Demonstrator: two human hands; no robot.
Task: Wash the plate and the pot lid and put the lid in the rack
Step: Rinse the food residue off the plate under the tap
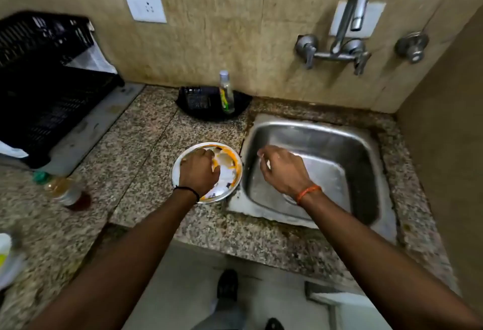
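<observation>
A steel plate (230,165) smeared with orange food residue lies on the granite counter just left of the sink (313,131). My left hand (200,171) rests on top of the plate, fingers curled down onto its left half. My right hand (281,166) hovers over the sink's left side, fingers pinched together on something small and pale that I cannot make out. The black dish rack (44,89) stands at the far left of the counter. No pot lid is visible.
A wall tap (347,24) with two valve handles hangs above the sink. A black holder (206,105) with a clear soap bottle (226,92) sits behind the plate. A capped bottle (65,191) lies on the counter's left. The counter's front edge runs below my forearms.
</observation>
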